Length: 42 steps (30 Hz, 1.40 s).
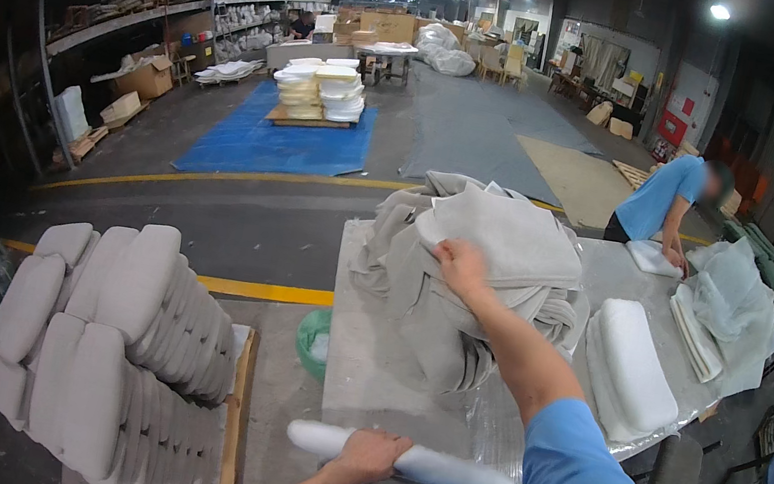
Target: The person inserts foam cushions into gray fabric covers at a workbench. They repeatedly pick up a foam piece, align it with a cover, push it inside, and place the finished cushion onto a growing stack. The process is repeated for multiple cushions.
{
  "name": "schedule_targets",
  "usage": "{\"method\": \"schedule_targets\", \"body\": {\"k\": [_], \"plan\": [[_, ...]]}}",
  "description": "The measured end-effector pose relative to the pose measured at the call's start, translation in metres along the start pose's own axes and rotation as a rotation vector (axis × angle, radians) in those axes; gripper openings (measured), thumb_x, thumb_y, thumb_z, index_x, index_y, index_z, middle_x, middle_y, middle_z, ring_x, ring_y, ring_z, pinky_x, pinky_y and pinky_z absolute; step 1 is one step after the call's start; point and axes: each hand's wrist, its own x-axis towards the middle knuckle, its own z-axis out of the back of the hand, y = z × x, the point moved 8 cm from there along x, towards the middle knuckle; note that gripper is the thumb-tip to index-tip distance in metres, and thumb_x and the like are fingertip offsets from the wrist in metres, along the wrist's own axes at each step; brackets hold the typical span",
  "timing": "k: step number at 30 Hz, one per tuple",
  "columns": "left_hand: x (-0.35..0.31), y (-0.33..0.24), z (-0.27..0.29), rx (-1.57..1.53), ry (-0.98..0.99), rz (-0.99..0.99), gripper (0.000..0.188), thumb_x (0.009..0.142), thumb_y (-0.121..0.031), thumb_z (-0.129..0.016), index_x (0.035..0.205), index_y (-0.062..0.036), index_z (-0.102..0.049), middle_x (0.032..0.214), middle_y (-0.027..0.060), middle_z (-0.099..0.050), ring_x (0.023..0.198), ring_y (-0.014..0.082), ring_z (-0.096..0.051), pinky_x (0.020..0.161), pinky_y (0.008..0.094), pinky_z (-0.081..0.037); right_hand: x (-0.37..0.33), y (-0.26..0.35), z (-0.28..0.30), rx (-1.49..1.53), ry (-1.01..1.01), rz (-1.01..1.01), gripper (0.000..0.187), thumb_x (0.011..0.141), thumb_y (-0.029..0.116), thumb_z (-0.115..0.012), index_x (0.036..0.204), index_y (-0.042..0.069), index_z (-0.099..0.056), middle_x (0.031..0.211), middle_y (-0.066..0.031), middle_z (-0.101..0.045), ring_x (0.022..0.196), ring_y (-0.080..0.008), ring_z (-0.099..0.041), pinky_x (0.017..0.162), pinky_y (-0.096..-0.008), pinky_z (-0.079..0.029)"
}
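My left hand (370,455) is wrapped over a long white padded cushion insert (457,472), held on edge at the table's near side, close to my body. My right arm reaches forward across the table. At its end my right hand (462,268) pinches the edge of the top grey fabric cover (509,236), which lies on a heaped pile of similar grey covers (435,321). Right of the pile rests a stack of white cushion inserts (628,367) with rounded corners.
Finished-looking grey cushions (138,344) stand in rows on a pallet at left. A green bag (313,342) sits by the table's (355,379) left edge. A co-worker (662,200) bends over the far right end, beside clear plastic sheeting (729,286). Foam stacks (319,95) stand beyond.
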Motion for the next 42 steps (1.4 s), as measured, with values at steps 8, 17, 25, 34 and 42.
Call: {"method": "schedule_targets", "body": {"k": [8, 17, 25, 34, 42], "plan": [[-0.010, -0.001, 0.016, 0.037, 0.017, -0.137, 0.037, 0.081, -0.026, -0.077, 0.114, -0.0140, -0.066, 0.103, 0.0110, -0.075, 0.101, 0.0363, -0.072, 0.082, 0.0518, -0.057, -0.002, 0.002, 0.179, 0.256, -0.406, -0.155, 0.019, 0.102, 0.020, -0.067, 0.106, 0.002, -0.071, 0.079, -0.0088, -0.067, 0.074, -0.0165, -0.060, 0.071, -0.0322, -0.049], [-0.057, 0.018, 0.031, 0.055, 0.033, -0.224, 0.028, 0.082, -0.021, -0.074, 0.107, -0.0109, -0.067, 0.097, 0.0125, -0.075, 0.094, 0.0364, -0.073, 0.079, 0.0497, -0.057, -0.153, 0.094, 0.164, 0.170, -0.176, -0.031, 0.014, 0.103, 0.013, -0.064, 0.111, 0.001, -0.068, 0.092, -0.0105, -0.070, 0.084, -0.0215, -0.067, 0.076, -0.0337, -0.053], [-0.061, 0.016, 0.012, 0.048, -0.053, -0.320, 0.046, 0.077, -0.024, -0.078, 0.119, -0.0101, -0.069, 0.104, 0.0107, -0.075, 0.098, 0.0317, -0.074, 0.084, 0.0435, -0.059, -0.250, 0.141, 0.086, 0.398, -0.095, -0.035, 0.018, 0.090, -0.004, -0.073, 0.106, 0.003, -0.069, 0.103, -0.0134, -0.074, 0.089, -0.0317, -0.072, 0.073, -0.0377, -0.057], [-0.063, 0.109, 0.032, -1.129, -0.360, 0.120, 0.074, 0.091, -0.013, -0.080, 0.154, -0.0055, -0.042, 0.123, 0.0171, -0.068, 0.115, 0.0237, -0.065, 0.102, 0.0360, -0.052, -0.281, 0.201, 0.083, 0.737, 0.111, -0.202, 0.012, 0.095, -0.003, -0.068, 0.106, 0.001, -0.070, 0.106, -0.0114, -0.075, 0.088, -0.0220, -0.070, 0.076, -0.0320, -0.054], [-0.110, 0.119, 0.154, -0.722, -0.819, -0.197, 0.045, 0.086, 0.001, -0.078, 0.129, -0.0056, -0.064, 0.130, 0.0140, -0.066, 0.122, 0.0243, -0.063, 0.101, 0.0351, -0.051, -0.256, 0.220, 0.123, 0.948, 0.095, -0.010, 0.024, 0.102, 0.021, -0.068, 0.104, -0.003, -0.070, 0.099, -0.0150, -0.073, 0.088, -0.0255, -0.067, 0.080, -0.0374, -0.053]]}}
